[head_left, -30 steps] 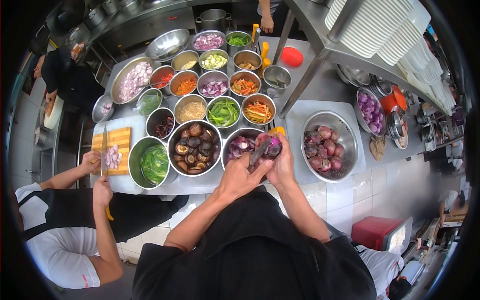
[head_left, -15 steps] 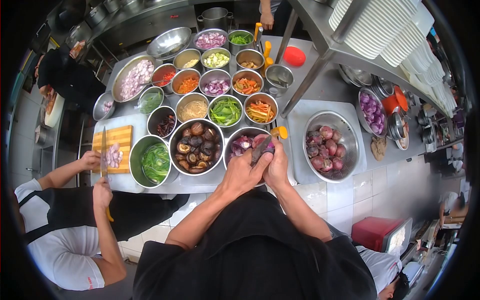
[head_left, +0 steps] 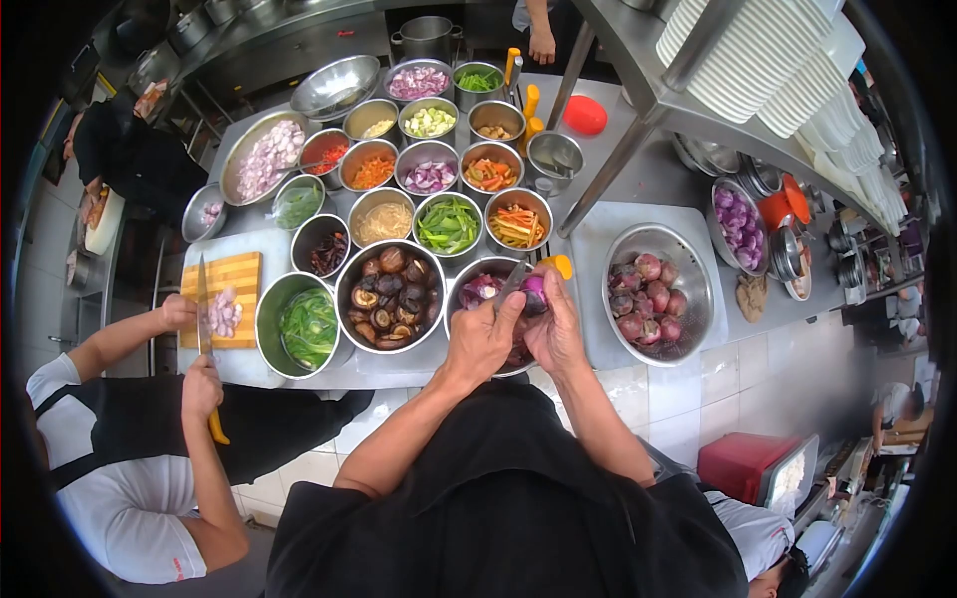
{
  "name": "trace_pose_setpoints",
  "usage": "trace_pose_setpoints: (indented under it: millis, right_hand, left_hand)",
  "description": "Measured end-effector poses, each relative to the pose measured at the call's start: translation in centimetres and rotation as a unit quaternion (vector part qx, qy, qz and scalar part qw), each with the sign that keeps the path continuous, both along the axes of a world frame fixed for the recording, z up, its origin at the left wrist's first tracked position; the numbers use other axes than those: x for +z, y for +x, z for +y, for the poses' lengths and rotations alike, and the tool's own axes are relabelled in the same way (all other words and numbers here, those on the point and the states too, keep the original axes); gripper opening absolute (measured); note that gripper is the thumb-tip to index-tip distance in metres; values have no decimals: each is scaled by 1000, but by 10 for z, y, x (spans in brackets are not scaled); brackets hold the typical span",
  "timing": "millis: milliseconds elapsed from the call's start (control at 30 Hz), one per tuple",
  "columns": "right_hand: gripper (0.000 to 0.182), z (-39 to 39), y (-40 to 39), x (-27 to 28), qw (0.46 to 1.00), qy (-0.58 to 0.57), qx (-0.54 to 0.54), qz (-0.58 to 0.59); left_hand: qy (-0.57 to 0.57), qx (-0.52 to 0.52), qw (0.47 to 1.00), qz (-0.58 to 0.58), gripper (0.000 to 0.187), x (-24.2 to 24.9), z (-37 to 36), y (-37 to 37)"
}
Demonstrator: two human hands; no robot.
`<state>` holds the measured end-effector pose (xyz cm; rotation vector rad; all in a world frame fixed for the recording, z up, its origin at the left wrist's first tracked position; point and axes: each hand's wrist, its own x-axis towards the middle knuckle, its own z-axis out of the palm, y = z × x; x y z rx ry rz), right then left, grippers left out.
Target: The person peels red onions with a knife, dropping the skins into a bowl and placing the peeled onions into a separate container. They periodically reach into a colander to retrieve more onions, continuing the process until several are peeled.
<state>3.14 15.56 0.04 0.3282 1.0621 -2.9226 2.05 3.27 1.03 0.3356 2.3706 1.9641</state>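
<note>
My left hand [head_left: 478,342] is closed round a small knife, its grey blade [head_left: 513,282] pointing up beside a purple onion [head_left: 535,293]. The onion rests in the fingers of my right hand [head_left: 558,334], close to the blade. Both hands are over the near rim of a metal pot [head_left: 456,289] holding purple onion pieces, and partly hide it. A yellow handle [head_left: 560,266] shows just behind my right fingertips. Right of my hands, a perforated steel bowl [head_left: 615,249] holds several unpeeled red onions [head_left: 653,296].
Pots of cut vegetables fill the counter ahead; one holds mushrooms [head_left: 389,299]. At left a co-worker's hands [head_left: 202,387] work with a knife on a wooden board [head_left: 239,269]. A metal shelf post [head_left: 610,171] and stacked plates [head_left: 733,50] are at upper right.
My hands have parted slightly, and more of the purple onion shows between them. The blade is tilted more upright. At the top, another person's hand has shifted a little to the right.
</note>
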Motion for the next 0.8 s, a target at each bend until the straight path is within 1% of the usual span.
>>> trace_pose_setpoints:
  millis: [133, 200, 233, 300, 333, 467, 533, 567, 633, 700, 733, 800]
  right_hand:
    - [26, -9, -1, 6, 999, -42, -33, 9]
    - [27, -11, 0, 16, 996, -52, -67, -33]
    - [27, -7, -1, 12, 996, -50, -70, -31]
    - [28, 3, -6, 0, 996, -6, -80, -37]
    - [31, 5, -8, -1, 995, -26, -93, -31]
    - [31, 13, -11, 1, 990, -40, -125, -42]
    - [34, 24, -12, -14, 992, -63, -99, -55]
    - [34, 29, -11, -16, 991, -59, -110, -48]
    - [36, 32, -9, -17, 986, -70, -137, -67]
    - [37, 35, -5, -12, 986, -53, -145, -61]
    - [36, 37, -2, -11, 987, -68, -131, -67]
    - [33, 39, 0, -14, 986, -93, -109, -81]
  left_hand:
    - [-39, 20, 998, 43, 49, -7, 3, 3]
    - [-56, -13, 995, 78, 46, -3, 4, 8]
    - [-54, -17, 995, 79, 46, -1, 6, 11]
    - [-18, -44, 993, 103, 41, 1, 11, 18]
    - [-30, -60, 991, 118, 40, 0, 12, 20]
    - [-27, -95, 991, 93, 38, -4, 10, 23]
    - [-18, -66, 993, 99, 36, 7, 7, 22]
    - [-12, -77, 991, 105, 36, 12, 4, 21]
    - [-86, -66, 993, 54, 39, 19, -3, 17]
    - [-176, -51, 982, 42, 46, 9, -8, 10]
    - [-243, -54, 968, 30, 52, 3, -12, 4]
    - [-307, -49, 950, 22, 55, 2, -15, 0]
